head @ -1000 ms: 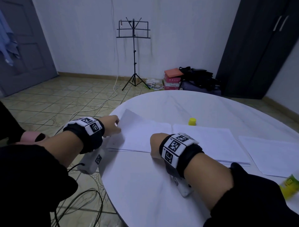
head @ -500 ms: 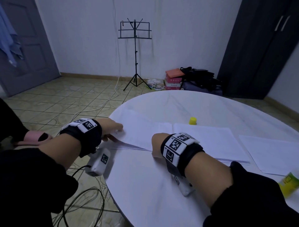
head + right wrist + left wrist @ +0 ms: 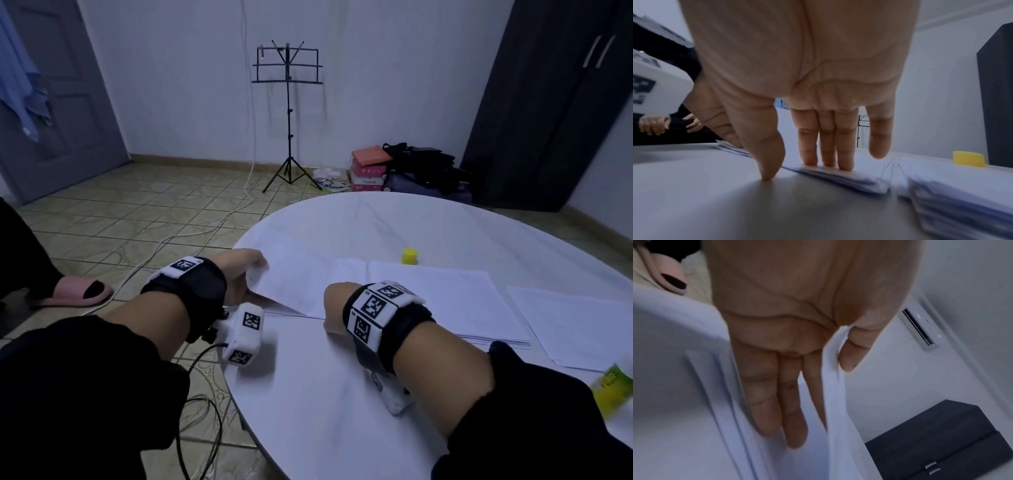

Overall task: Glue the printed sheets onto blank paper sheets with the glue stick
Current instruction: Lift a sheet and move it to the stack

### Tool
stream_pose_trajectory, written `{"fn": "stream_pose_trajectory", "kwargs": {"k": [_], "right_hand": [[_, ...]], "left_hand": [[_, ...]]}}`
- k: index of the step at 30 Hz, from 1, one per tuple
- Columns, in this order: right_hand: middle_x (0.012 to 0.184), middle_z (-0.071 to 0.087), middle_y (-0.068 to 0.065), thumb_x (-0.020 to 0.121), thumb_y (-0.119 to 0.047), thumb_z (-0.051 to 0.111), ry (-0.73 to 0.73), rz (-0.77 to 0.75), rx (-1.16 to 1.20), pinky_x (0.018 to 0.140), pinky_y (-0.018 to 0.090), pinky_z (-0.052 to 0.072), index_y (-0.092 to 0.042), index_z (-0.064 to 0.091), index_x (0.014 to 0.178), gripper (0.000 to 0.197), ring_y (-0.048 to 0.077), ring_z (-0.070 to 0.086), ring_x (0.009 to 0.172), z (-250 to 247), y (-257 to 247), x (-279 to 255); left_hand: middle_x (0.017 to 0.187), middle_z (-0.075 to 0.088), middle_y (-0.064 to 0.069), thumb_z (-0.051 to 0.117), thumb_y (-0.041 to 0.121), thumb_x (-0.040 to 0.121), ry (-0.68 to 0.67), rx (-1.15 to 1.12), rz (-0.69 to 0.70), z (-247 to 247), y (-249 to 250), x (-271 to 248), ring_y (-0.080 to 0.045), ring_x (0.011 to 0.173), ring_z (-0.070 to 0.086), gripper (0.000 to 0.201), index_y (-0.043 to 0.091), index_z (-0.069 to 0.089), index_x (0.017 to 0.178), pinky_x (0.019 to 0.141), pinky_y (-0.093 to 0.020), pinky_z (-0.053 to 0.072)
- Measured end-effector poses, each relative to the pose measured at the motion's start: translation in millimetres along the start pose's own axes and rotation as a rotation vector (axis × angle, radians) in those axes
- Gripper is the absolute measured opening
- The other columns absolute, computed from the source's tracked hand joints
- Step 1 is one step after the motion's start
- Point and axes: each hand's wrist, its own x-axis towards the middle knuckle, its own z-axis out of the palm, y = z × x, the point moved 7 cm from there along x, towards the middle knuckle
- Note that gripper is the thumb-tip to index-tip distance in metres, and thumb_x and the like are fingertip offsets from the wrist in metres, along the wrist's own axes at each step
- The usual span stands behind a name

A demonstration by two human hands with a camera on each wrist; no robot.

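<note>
Since the earlier frame the left hand [image 3: 245, 274] has drawn back toward the table edge, raising its corner of the top sheet [image 3: 301, 281] further; thumb and fingers [image 3: 777, 402] pinch that corner. To its right, the right hand [image 3: 334, 308] lies flat, straight fingertips [image 3: 826, 155] pressing the near stack [image 3: 849, 178]. Peeling slowly while that pressure holds should free one sheet alone. Beyond the right hand stands a yellow cap [image 3: 409, 256]; the glue stick [image 3: 613, 387] lies far right.
</note>
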Motion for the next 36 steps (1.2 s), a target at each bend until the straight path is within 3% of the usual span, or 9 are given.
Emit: {"fn": "stream_pose_trajectory", "kwargs": {"k": [3,8,11,13,19,23,26,33,36], "right_hand": [[0.067,0.037,0.002,0.095,-0.023,0.049,-0.009,-0.015,0.023,0.089,0.034,0.044,-0.008,0.051,0.080,0.021,0.027,0.051,0.090,2,2,0],[0.066,0.039,0.004,0.092,-0.021,0.053,0.021,-0.067,0.057,0.049,0.025,0.030,-0.010,0.039,0.062,0.035,0.017,0.038,0.056,0,4,-6],[0.087,0.056,0.005,0.087,-0.017,0.058,0.104,-0.079,0.251,0.060,0.025,0.043,-0.008,0.054,0.096,0.013,0.021,0.055,0.075,-1,11,-7],[0.101,0.053,0.005,0.086,-0.015,0.059,0.137,-0.066,0.396,0.061,0.026,0.041,-0.010,0.046,0.120,0.037,0.022,0.053,0.084,1,17,-12],[0.125,0.043,0.008,0.089,-0.013,0.050,0.327,-0.158,0.254,0.094,0.033,0.039,-0.014,0.058,0.122,0.034,0.029,0.037,0.119,-14,-10,-27],[0.118,0.053,0.012,0.088,-0.002,0.046,0.256,-0.347,0.314,0.088,0.029,0.041,-0.010,0.058,0.123,0.037,0.031,0.047,0.118,-16,-48,-39],[0.142,0.042,0.008,0.092,0.001,0.043,0.172,-0.432,0.307,0.097,0.029,0.037,-0.013,0.038,0.142,0.052,0.025,0.041,0.128,-11,-67,-41],[0.150,0.026,0.015,0.093,-0.017,0.049,0.053,-0.126,0.264,0.108,0.038,0.031,-0.013,0.010,0.150,0.069,0.031,0.032,0.136,8,-41,-24],[0.146,0.033,0.016,0.090,-0.019,0.049,0.060,0.002,0.253,0.105,0.039,0.033,-0.012,0.019,0.146,0.063,0.034,0.036,0.132,11,-21,-20]], "left_hand": [[0.092,0.062,-0.015,0.055,0.016,0.090,-0.046,0.081,-0.042,2,-4,-6,-0.035,0.065,0.067,0.026,0.009,0.049,0.115,0.063,-0.039,0.055],[0.071,0.069,-0.020,0.057,0.014,0.089,-0.044,0.101,-0.068,1,-7,-10,-0.031,0.076,0.065,0.011,0.010,0.051,0.097,0.071,-0.036,0.048],[0.073,0.070,-0.021,0.056,0.014,0.088,-0.044,0.082,-0.061,2,-6,-11,-0.030,0.064,0.070,0.007,0.013,0.052,0.094,0.070,-0.035,0.048],[0.074,0.070,-0.022,0.055,0.014,0.087,-0.031,0.074,-0.070,1,-7,-8,-0.030,0.062,0.070,0.009,0.015,0.050,0.095,0.067,-0.033,0.049],[0.074,0.069,-0.023,0.053,0.014,0.088,-0.008,0.064,-0.072,-1,-8,-2,-0.030,0.060,0.070,0.009,0.015,0.045,0.091,0.069,-0.032,0.047],[0.075,0.070,-0.019,0.052,0.017,0.089,-0.036,0.083,-0.082,1,-9,-1,-0.028,0.061,0.070,0.006,0.013,0.047,0.093,0.072,-0.031,0.045],[0.080,0.071,-0.017,0.052,0.019,0.091,-0.051,0.122,-0.095,1,-9,0,-0.026,0.064,0.070,0.011,0.010,0.048,0.096,0.073,-0.031,0.042],[0.068,0.069,-0.022,0.053,0.004,0.089,-0.025,0.041,-0.080,1,-7,-3,-0.032,0.053,0.069,0.002,0.005,0.051,0.089,0.044,-0.033,0.053],[0.067,0.068,-0.024,0.054,0.003,0.088,-0.018,0.034,-0.087,1,-8,-3,-0.032,0.051,0.068,0.007,0.006,0.048,0.087,0.040,-0.034,0.053]]}}
